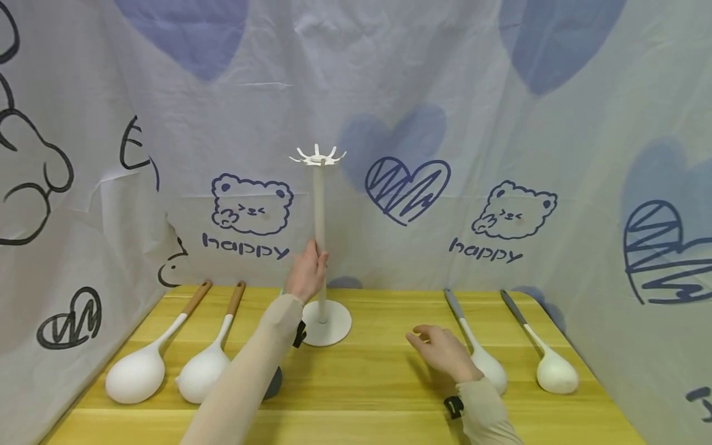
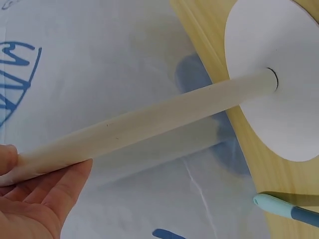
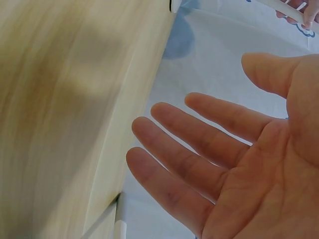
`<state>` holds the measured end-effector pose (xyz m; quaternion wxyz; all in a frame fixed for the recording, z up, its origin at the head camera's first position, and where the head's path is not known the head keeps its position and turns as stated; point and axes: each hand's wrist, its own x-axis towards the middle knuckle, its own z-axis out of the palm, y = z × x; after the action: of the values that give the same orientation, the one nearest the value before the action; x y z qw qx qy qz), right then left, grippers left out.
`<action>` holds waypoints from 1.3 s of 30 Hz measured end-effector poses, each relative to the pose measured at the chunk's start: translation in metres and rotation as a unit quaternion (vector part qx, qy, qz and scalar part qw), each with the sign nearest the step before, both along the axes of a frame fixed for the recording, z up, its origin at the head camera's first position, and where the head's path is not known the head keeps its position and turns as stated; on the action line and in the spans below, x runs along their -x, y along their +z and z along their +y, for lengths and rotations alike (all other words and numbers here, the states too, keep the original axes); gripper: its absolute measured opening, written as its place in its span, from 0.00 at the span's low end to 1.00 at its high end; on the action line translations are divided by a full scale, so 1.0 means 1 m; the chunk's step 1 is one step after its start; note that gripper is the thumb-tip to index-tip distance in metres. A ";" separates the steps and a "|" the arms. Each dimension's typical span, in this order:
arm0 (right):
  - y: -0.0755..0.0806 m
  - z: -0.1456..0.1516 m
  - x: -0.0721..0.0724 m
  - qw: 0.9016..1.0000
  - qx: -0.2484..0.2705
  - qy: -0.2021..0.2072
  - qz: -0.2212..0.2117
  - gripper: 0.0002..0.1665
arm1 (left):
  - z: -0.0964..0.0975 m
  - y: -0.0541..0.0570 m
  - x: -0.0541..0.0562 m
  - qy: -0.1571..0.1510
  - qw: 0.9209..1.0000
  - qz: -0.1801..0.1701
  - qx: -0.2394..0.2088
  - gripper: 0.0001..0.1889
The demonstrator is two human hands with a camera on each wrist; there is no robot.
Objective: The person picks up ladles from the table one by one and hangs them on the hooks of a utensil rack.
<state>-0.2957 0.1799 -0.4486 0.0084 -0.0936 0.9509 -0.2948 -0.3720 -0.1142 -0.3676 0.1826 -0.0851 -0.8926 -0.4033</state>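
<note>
My left hand point(image 1: 306, 272) holds the pole of a white utensil stand point(image 1: 319, 204) midway up. In the left wrist view, the thumb lies on one side of the pole point(image 2: 164, 115) and the fingers on the other. A ring of hooks point(image 1: 317, 159) tops the stand, and its round base point(image 1: 338, 330) rests on the table. Over the table to the right, my right hand point(image 1: 442, 352) is held with nothing in it, its fingers point(image 3: 184, 167) spread apart in the right wrist view. Beside it lies a white ladle with a grey handle point(image 1: 489, 369), partly hidden by the hand.
Another grey-handled ladle point(image 1: 557, 372) lies far right on the wooden table point(image 1: 361, 383). Two white ladles with brown handles point(image 1: 135, 375) lie at the left. My left arm mostly covers a dark-headed utensil point(image 1: 273, 384). Patterned cloth point(image 1: 400, 74) hangs behind the table.
</note>
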 end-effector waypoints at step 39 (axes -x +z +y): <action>0.002 0.003 -0.002 0.999 -0.022 0.018 -0.032 0.35 | 0.067 -0.008 -0.057 -0.127 0.988 0.083 0.013 0.08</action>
<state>-0.2936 0.1826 -0.4466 0.0466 -0.1011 0.9545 -0.2767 -0.3151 -0.0470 -0.3752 0.2022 -0.2335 -0.8613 -0.4034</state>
